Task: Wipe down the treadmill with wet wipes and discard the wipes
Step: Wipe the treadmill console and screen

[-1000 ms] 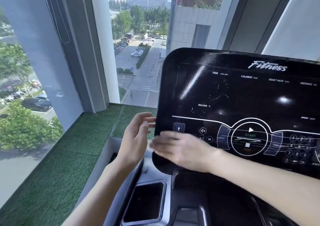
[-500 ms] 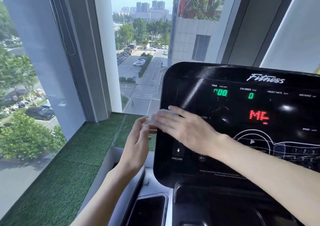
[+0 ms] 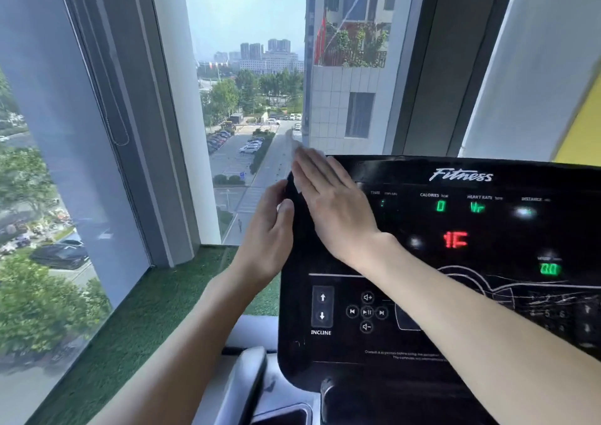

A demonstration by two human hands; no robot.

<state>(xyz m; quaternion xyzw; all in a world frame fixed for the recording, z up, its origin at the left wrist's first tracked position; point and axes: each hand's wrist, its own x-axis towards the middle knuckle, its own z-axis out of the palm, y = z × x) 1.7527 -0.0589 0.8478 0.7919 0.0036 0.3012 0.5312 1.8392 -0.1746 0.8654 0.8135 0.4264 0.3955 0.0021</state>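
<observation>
The right hand (image 3: 335,206) lies flat, fingers straight, pressing a wipe (image 3: 297,148) onto the top left corner of the console (image 3: 357,353). Only a pale edge of the wipe pokes out past the fingertips, over the corner. The left hand (image 3: 266,232) sits against the console's left edge with its thumb on the front. Its fingertips go out of sight behind the rim, so I cannot tell whether it clasps the edge or only leans there. The worry, as I see it, is the lit panel. Its readouts (image 3: 455,240) are glowing, and a damp palm swept down across the incline keys (image 3: 322,306) could set something going or change a setting. Too much wetness near those keys could also do harm. The wipe is right at the corner, so one stroke too far could push it off onto the turf (image 3: 130,327) by the window. Most of the wipe is hidden under the hand, and I cannot judge how it is folded or how dirty it is. The console's right side is cut off, the red and green figures are too smeared to read, and no belt, rails or bin are in view.
</observation>
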